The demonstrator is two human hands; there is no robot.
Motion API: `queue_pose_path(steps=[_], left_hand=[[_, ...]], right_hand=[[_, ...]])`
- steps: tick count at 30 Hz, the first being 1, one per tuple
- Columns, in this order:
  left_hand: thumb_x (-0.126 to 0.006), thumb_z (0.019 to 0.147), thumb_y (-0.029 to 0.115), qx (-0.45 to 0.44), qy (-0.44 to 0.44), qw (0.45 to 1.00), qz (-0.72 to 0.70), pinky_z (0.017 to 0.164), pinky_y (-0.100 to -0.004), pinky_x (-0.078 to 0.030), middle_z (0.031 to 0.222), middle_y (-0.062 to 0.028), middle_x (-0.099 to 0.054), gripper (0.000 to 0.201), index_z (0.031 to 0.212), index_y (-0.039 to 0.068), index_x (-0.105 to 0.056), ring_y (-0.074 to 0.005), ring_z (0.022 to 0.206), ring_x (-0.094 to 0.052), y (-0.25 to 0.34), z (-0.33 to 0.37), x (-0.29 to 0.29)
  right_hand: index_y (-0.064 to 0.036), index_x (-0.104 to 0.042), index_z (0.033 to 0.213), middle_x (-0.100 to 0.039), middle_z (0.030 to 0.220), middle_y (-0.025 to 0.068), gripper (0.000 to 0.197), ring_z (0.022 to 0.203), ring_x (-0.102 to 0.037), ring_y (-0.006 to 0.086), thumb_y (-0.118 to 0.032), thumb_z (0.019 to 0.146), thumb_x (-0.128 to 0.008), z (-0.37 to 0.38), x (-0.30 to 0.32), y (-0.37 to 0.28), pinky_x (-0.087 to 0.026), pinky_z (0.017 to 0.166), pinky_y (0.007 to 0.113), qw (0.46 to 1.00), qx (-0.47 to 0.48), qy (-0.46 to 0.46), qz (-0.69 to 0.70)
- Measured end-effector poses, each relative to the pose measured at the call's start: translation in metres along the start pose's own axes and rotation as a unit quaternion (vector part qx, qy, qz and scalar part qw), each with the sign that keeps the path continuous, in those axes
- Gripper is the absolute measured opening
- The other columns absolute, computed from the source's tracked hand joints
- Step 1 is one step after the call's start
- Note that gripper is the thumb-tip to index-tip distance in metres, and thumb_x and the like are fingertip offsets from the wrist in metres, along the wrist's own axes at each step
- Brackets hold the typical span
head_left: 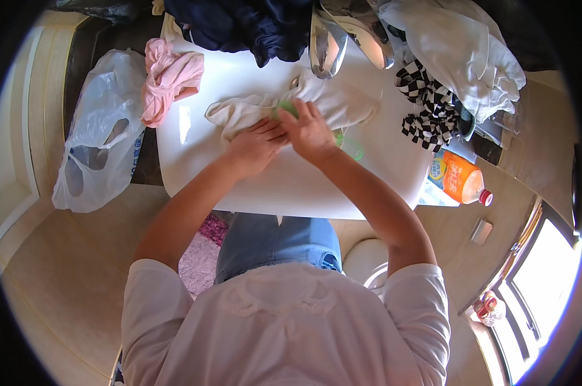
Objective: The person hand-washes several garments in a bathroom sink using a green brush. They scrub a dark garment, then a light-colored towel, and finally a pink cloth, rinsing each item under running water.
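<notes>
A damp-looking cream cloth [349, 106] lies bunched across the white tabletop-like surface [291, 193]. My left hand [257, 149] rests flat on its near edge, fingers stretched out and pressing it down. Just beside it, my right hand [311, 134] curls over a small green object [287, 109] on top of the cloth. Most of that object is hidden by the fingers, so its exact kind does not show. A thin bright-green loop [358, 153] shows on the white surface by the right wrist.
At the far edge lie dark blue fabric [239, 29] and a pair of shiny shoes [328, 48]. Pink cloth [169, 80] and a white plastic bag [104, 128] are on the left. Right hold white fabric [464, 55], checkered cloth [427, 109] and an orange-labelled bottle [461, 179].
</notes>
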State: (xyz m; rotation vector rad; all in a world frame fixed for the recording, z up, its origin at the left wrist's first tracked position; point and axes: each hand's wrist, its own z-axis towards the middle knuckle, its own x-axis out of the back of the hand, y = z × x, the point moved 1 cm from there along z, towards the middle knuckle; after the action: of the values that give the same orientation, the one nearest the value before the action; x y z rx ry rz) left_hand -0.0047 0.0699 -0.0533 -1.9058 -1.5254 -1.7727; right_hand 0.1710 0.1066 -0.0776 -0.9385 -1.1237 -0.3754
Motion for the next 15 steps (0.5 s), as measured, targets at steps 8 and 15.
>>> queue_pose_path(steps=[8, 15], left_hand=[[-0.049, 0.097, 0.014, -0.023, 0.024, 0.998, -0.061, 0.120, -0.0403, -0.022, 0.152, -0.0095, -0.040, 0.045, 0.141, 0.006, -0.048, -0.0278, 0.145, -0.028, -0.012, 0.002, -0.013], [-0.047, 0.099, 0.013, -0.026, 0.025, 0.998, -0.050, 0.121, -0.0396, -0.021, 0.153, -0.0088, -0.038, 0.042, 0.140, 0.006, -0.049, -0.0271, 0.146, -0.027, -0.004, 0.004, -0.002]], right_hand=[[-0.0121, -0.065, 0.108, -0.055, 0.111, 0.0157, 0.029, 0.098, -0.055, 0.0346, -0.011, 0.079, -0.060, 0.005, 0.018, 0.085, -0.049, 0.082, 0.045, 0.975, -0.100, 0.023, -0.196], [-0.0147, -0.061, 0.106, -0.054, 0.106, 0.0129, 0.027, 0.096, -0.055, 0.0332, -0.012, 0.080, -0.058, 0.001, 0.003, 0.080, -0.050, 0.082, 0.045, 0.982, -0.089, 0.006, -0.167]])
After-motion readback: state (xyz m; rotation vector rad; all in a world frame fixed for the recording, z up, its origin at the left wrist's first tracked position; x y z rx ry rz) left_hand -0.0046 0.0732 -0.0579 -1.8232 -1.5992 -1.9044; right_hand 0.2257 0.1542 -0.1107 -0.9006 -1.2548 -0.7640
